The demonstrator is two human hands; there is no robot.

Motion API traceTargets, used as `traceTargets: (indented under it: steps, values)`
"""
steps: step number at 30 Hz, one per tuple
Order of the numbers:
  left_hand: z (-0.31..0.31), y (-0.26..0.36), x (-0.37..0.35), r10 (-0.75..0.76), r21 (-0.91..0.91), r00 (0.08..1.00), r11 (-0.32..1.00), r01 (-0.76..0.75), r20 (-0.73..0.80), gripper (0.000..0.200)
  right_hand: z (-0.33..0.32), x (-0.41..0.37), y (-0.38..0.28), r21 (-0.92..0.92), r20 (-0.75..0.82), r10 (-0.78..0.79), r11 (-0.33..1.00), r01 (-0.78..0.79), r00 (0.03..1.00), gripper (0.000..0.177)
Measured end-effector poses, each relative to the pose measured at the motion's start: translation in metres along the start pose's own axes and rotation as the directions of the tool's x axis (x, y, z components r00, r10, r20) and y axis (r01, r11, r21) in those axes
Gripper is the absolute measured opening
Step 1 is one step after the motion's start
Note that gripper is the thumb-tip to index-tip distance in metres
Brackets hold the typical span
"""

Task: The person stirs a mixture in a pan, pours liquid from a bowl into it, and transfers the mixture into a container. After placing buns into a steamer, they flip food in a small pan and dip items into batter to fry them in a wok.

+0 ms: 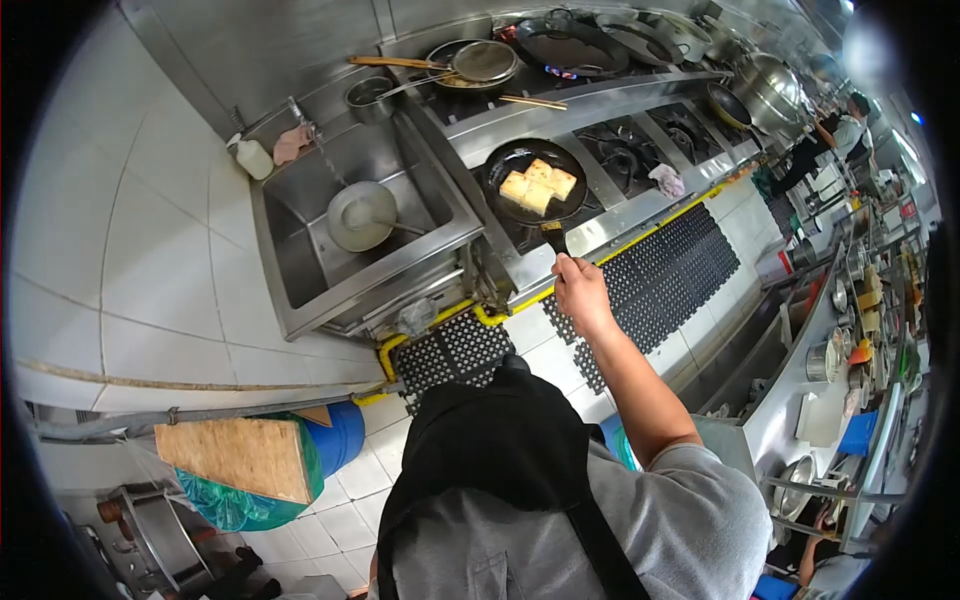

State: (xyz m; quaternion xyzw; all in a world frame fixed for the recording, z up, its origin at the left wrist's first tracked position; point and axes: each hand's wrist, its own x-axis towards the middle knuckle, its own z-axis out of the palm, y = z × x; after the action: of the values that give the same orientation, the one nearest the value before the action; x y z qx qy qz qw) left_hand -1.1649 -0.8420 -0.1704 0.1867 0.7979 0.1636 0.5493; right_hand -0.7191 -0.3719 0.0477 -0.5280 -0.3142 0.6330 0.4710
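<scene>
Here, right hand (580,291) grips round black pan (505,160).

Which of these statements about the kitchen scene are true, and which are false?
1. The right hand grips the handle of the frying pan. True.
2. The frying pan is empty. False: pale yellow blocks of food lie in it.
3. A round metal dish lies in the sink. True.
4. The floor mats in front of the stove are red. False: they are black.
</scene>
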Motion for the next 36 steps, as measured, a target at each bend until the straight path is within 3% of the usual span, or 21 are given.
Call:
traceTargets:
  steps: [2,10,13,20,28,31,33,36]
  values:
    - [0.011,0.009,-0.007,-0.018,0.002,1.000,1.000,0.018,-0.005,0.032,-0.025,0.024,0.008,-0.237,-0.139,-0.078,0.970,0.043,0.987,0.034]
    - [0.047,0.016,-0.060,-0.141,0.021,0.988,0.990,0.143,-0.063,0.032,-0.112,0.144,0.088,-0.388,-0.153,-0.184,0.915,0.112,0.971,0.042]
    - [0.056,0.014,-0.087,-0.185,0.032,0.979,0.982,0.189,-0.084,0.032,-0.111,0.159,0.088,-0.253,-0.114,-0.091,0.966,0.060,0.989,0.034]
    - [0.062,0.007,-0.134,-0.235,0.015,0.964,0.971,0.239,-0.126,0.032,-0.121,0.204,0.105,-0.210,-0.058,-0.101,0.974,0.087,0.993,0.033]
    - [0.069,0.015,-0.151,-0.268,-0.005,0.952,0.963,0.270,-0.147,0.032,-0.134,0.212,0.084,-0.296,-0.012,-0.002,0.955,-0.002,1.000,0.039]
    - [0.075,0.021,-0.144,-0.248,0.000,0.958,0.968,0.251,-0.142,0.032,-0.138,0.215,0.080,-0.333,0.022,-0.072,0.940,0.075,0.997,0.042]
    - [0.078,0.026,-0.136,-0.237,0.005,0.962,0.971,0.240,-0.133,0.032,-0.137,0.210,0.069,-0.346,0.015,0.024,0.938,-0.017,1.000,0.040]
    - [0.089,0.037,-0.115,-0.202,0.022,0.972,0.978,0.206,-0.116,0.032,-0.142,0.212,0.070,-0.345,0.014,0.045,0.938,-0.037,0.999,0.043]
